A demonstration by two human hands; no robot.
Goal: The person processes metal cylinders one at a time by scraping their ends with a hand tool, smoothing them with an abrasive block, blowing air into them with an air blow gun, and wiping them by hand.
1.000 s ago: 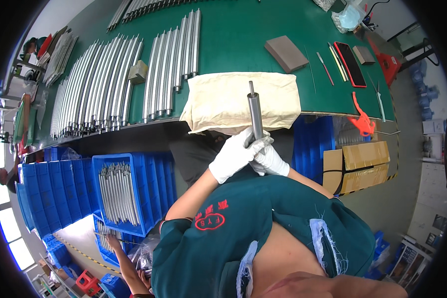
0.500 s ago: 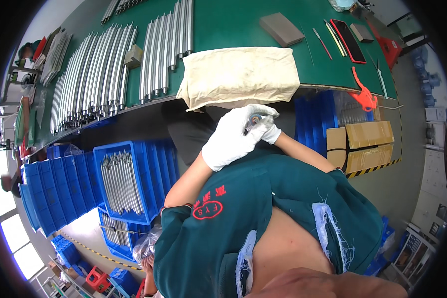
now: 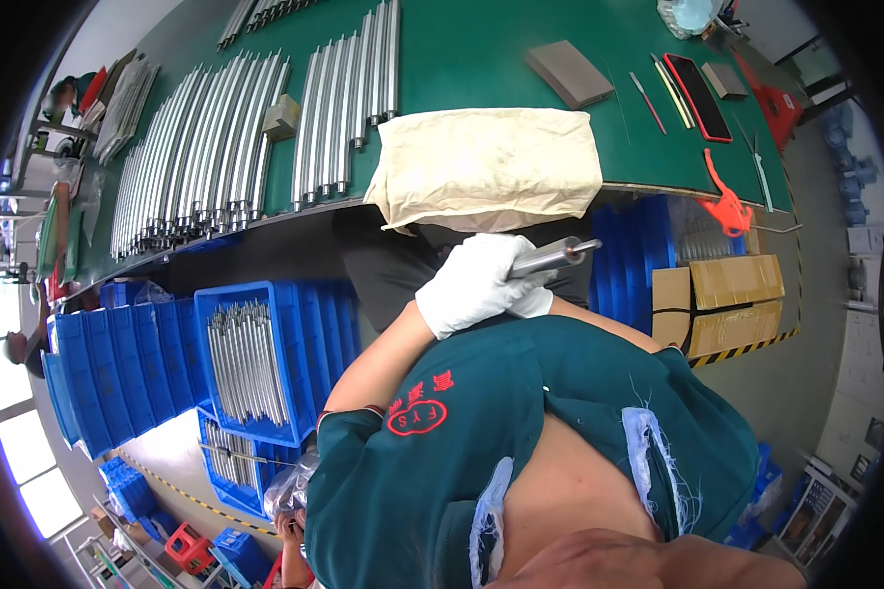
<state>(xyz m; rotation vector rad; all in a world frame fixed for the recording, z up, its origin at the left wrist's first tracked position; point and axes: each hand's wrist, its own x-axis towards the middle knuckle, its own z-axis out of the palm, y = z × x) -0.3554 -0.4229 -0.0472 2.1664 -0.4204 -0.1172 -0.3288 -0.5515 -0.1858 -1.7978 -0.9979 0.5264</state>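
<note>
My left hand [image 3: 469,285], in a white glove, is closed around a metal rod [image 3: 545,259] in front of my body. The rod's thick cylindrical end, with a thin stub, points to the right; the rest is hidden by the hand. Just below it is my right hand [image 3: 534,303], also white-gloved, mostly covered by the left hand and the rod, so its fingers do not show. Beyond the hands, a folded cream cloth [image 3: 491,162] lies over the near edge of the green table [image 3: 452,59].
Rows of metal rods [image 3: 201,137] lie on the table's left, beside a small block [image 3: 282,117]. To the right are a grey-brown block [image 3: 570,74], a red-edged phone [image 3: 697,98] and a red air gun [image 3: 727,206]. Blue crates [image 3: 255,363] and cardboard boxes [image 3: 737,294] stand below.
The rod has swung from pointing end-on between my hands to lying tilted toward the right, showing more of its length. My left hand has turned with it; the right hand has dropped lower behind it.
</note>
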